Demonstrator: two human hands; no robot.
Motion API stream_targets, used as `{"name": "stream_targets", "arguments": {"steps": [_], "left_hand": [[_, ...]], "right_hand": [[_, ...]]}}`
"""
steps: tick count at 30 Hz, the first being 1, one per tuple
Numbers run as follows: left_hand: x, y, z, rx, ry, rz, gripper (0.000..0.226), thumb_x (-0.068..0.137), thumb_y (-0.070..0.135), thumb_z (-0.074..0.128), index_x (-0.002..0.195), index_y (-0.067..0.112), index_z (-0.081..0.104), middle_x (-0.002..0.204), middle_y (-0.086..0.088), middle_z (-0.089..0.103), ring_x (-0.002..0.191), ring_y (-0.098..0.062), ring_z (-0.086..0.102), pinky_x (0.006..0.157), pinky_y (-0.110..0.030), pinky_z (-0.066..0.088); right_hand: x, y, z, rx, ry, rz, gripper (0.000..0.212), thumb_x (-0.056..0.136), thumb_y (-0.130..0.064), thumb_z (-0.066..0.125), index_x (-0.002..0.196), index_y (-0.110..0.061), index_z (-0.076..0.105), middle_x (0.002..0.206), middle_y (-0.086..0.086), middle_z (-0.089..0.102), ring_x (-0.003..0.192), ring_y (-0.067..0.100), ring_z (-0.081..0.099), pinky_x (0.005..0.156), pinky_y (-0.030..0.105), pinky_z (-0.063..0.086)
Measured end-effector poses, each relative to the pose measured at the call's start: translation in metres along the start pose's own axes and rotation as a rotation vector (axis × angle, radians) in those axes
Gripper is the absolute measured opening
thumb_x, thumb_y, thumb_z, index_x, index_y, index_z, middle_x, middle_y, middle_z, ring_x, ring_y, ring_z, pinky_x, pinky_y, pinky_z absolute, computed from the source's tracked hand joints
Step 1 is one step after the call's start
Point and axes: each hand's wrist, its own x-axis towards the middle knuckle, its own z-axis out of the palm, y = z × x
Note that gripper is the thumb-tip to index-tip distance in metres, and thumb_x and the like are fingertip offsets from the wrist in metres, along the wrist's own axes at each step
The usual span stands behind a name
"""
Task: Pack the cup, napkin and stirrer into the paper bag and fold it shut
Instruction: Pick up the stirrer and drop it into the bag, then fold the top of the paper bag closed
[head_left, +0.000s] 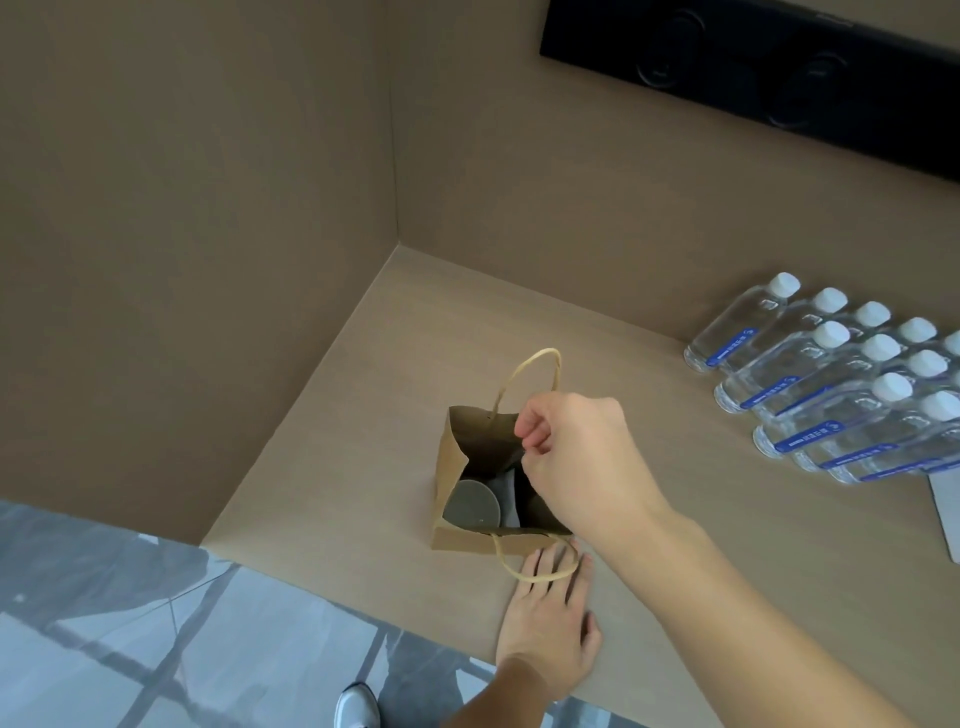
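A small brown paper bag (453, 457) stands open on the wooden counter (337, 467), its twine handles sticking out front and back. Inside it I see the cup's grey round lid (470, 506) and a pale sheet, likely the napkin (506, 491), beside it. My right hand (576, 457) hovers over the bag's mouth with its fingers curled; the thumb and forefinger pinch something thin that I cannot make out. My left hand (550, 618) lies flat on the counter against the bag's near wall, under the front handle loop (540, 564). No stirrer is clearly visible.
Several clear water bottles (841, 384) with white caps lie in rows at the right. A white card (948, 512) sits at the right edge. Brown walls close the counter's left and back; a black panel (753, 73) hangs above. The counter's front edge drops to a tiled floor (156, 634).
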Motion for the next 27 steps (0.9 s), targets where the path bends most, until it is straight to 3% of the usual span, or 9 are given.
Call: {"name": "stream_targets", "arguments": {"steps": [3, 9, 15, 19, 21, 24, 25, 27], "left_hand": [[0.002, 0.000, 0.006, 0.012, 0.018, -0.008, 0.068, 0.093, 0.043, 0.026, 0.154, 0.014, 0.019, 0.158, -0.015, 0.030, 0.147, -0.038, 0.015, 0.121, -0.051, 0.001], [0.002, -0.002, 0.006, 0.021, 0.049, -0.016, 0.067, 0.093, 0.042, 0.022, 0.154, 0.014, 0.018, 0.157, -0.014, 0.032, 0.148, -0.037, 0.013, 0.120, -0.051, -0.006], [0.003, -0.001, 0.011, -0.006, -0.009, -0.023, 0.066, 0.095, 0.044, 0.022, 0.155, 0.017, 0.016, 0.159, -0.012, 0.029, 0.149, -0.035, 0.011, 0.121, -0.052, 0.001], [-0.001, 0.002, 0.004, -0.072, 0.006, -0.044, 0.061, 0.094, 0.040, 0.037, 0.146, 0.009, 0.038, 0.152, -0.012, 0.041, 0.144, -0.033, 0.029, 0.121, -0.047, 0.018], [-0.002, 0.001, -0.003, -0.074, 0.039, -0.007, 0.061, 0.092, 0.039, 0.040, 0.145, 0.009, 0.040, 0.156, -0.011, 0.036, 0.146, -0.032, 0.023, 0.122, -0.048, 0.012], [-0.006, -0.011, -0.022, -0.103, -0.095, 0.068, 0.063, 0.092, 0.033, 0.040, 0.149, 0.010, 0.028, 0.164, -0.011, 0.011, 0.150, -0.031, -0.002, 0.121, -0.042, -0.006], [-0.009, -0.016, -0.031, -0.163, -0.176, 0.077, 0.058, 0.093, 0.029, 0.041, 0.147, 0.010, 0.032, 0.164, -0.012, 0.014, 0.150, -0.031, 0.000, 0.122, -0.040, -0.003], [-0.021, -0.027, -0.059, -0.300, -0.299, 0.057, 0.043, 0.097, 0.026, 0.044, 0.138, 0.015, 0.046, 0.154, -0.013, 0.036, 0.145, -0.032, 0.023, 0.120, -0.039, 0.018]], "right_hand": [[-0.002, -0.005, 0.000, -0.059, -0.032, -0.025, 0.030, 0.078, 0.003, 0.048, 0.093, -0.018, 0.064, 0.092, 0.011, 0.063, 0.081, 0.031, 0.062, 0.071, 0.040, 0.060], [-0.004, -0.010, -0.002, -0.158, -0.076, -0.028, 0.035, 0.082, 0.005, 0.050, 0.106, -0.018, 0.062, 0.099, 0.012, 0.059, 0.083, 0.032, 0.058, 0.074, 0.038, 0.059], [-0.016, 0.001, -0.012, -0.061, 0.085, -0.120, 0.031, 0.080, 0.000, 0.051, 0.092, -0.024, 0.066, 0.085, 0.005, 0.069, 0.079, 0.025, 0.068, 0.072, 0.038, 0.061], [-0.036, 0.017, -0.035, -0.017, 0.259, -0.162, 0.023, 0.078, -0.001, 0.064, 0.087, -0.022, 0.069, 0.077, -0.003, 0.072, 0.074, 0.015, 0.069, 0.070, 0.035, 0.061], [-0.047, 0.028, -0.044, 0.001, 0.308, -0.163, 0.022, 0.077, 0.001, 0.067, 0.088, -0.018, 0.071, 0.077, -0.002, 0.073, 0.073, 0.014, 0.070, 0.071, 0.033, 0.061], [-0.055, 0.053, -0.043, 0.001, 0.254, -0.092, 0.023, 0.077, 0.000, 0.066, 0.092, -0.016, 0.073, 0.083, 0.000, 0.074, 0.079, 0.014, 0.070, 0.078, 0.033, 0.060], [-0.056, 0.061, -0.040, 0.013, 0.219, -0.053, 0.024, 0.077, -0.001, 0.065, 0.094, -0.016, 0.073, 0.085, 0.001, 0.074, 0.081, 0.015, 0.070, 0.081, 0.034, 0.059], [-0.057, 0.073, -0.032, 0.046, 0.140, 0.024, 0.027, 0.077, -0.003, 0.065, 0.099, -0.016, 0.073, 0.092, 0.003, 0.074, 0.086, 0.015, 0.070, 0.086, 0.034, 0.057]]}}
